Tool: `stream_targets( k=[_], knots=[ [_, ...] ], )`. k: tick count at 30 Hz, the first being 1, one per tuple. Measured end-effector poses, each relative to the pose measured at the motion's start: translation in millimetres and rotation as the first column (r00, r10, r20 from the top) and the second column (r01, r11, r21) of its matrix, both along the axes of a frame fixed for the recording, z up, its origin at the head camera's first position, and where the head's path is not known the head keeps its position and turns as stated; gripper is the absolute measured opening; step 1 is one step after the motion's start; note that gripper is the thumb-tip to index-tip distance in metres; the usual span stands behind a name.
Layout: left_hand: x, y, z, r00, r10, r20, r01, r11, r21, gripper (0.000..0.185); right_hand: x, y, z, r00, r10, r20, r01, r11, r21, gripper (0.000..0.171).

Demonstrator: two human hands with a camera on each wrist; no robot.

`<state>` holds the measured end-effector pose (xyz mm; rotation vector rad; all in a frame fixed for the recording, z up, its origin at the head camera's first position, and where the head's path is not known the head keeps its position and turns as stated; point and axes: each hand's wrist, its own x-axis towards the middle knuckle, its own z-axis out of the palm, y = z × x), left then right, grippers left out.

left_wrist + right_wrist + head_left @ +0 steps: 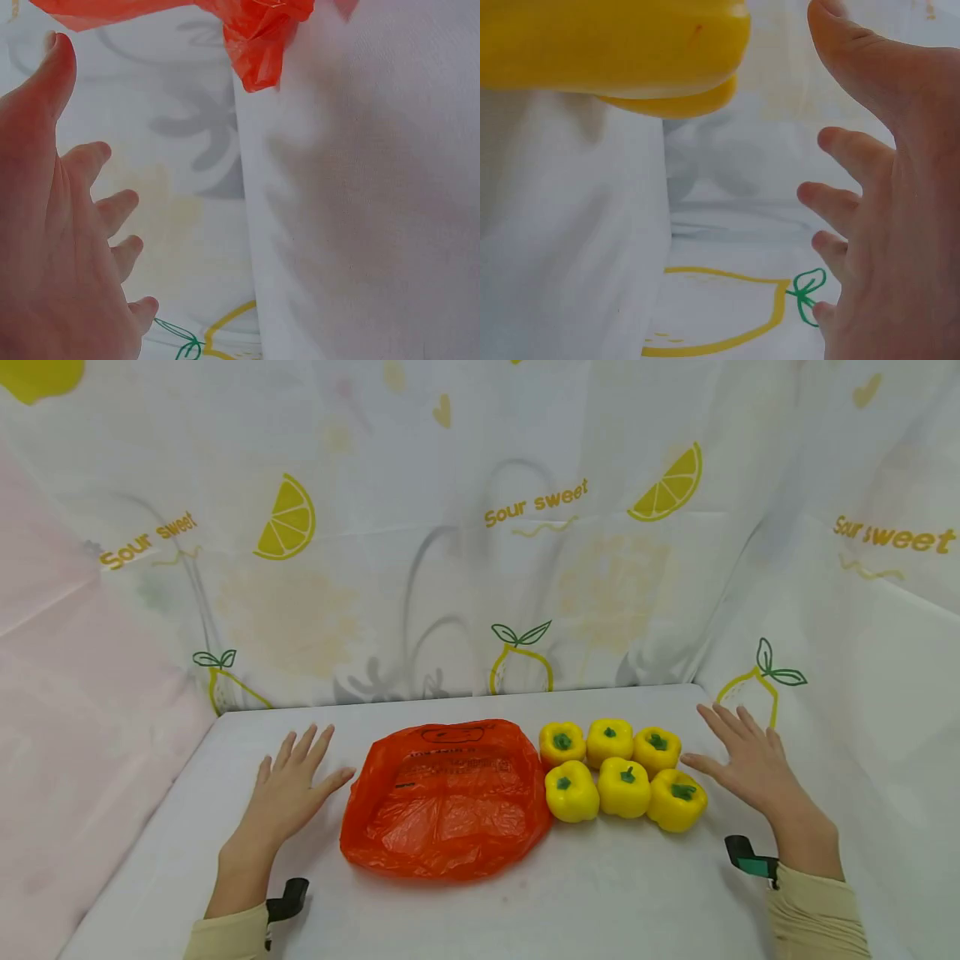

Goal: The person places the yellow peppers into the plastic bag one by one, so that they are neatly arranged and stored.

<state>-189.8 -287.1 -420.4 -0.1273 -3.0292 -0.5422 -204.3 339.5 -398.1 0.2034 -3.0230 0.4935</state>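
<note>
An orange plastic bag (pixel 448 797) lies flat in the middle of the white table (pixel 600 902). To its right, several yellow bell peppers (pixel 622 772) with green stems stand in two rows. My left hand (pixel 288 789) lies flat on the table left of the bag, fingers spread, holding nothing. My right hand (pixel 746 760) lies flat just right of the peppers, fingers spread and empty. In the left wrist view the left hand (pixel 60 240) shows beside a corner of the bag (pixel 259 37). In the right wrist view the right hand (pixel 885 195) lies near a pepper (pixel 615 52).
White cloth walls (pixel 480 527) printed with lemons and "Sour sweet" enclose the table at the back and right. A pink cloth (pixel 67 693) hangs on the left.
</note>
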Motion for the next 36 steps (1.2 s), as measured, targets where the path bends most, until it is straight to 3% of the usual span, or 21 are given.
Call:
stream_targets(
  k=[17,23,30,36],
  knots=[
    [-0.4,14.3,2.9,0.996,-0.08,0.044,0.076,0.993,0.087,0.085,11.4,-21.0,24.2,0.991,0.066,0.117,-0.061,0.997,-0.046,0.096],
    [0.7,18.8,3.6,0.988,-0.129,0.087,0.108,0.971,0.213,0.078,19.7,-29.9,33.1,0.974,0.096,0.204,-0.07,0.989,-0.13,0.095],
    [-1.7,25.5,-2.0,0.974,-0.2,0.104,0.162,0.941,0.296,0.067,23.7,-34.0,36.5,0.948,0.075,0.308,-0.043,0.993,-0.108,0.097],
    [-0.9,31.3,-4.3,0.966,-0.24,0.094,0.196,0.921,0.337,0.074,25.1,-35.5,37.6,0.923,0.086,0.376,-0.043,0.992,-0.122,0.091]
  ],
)
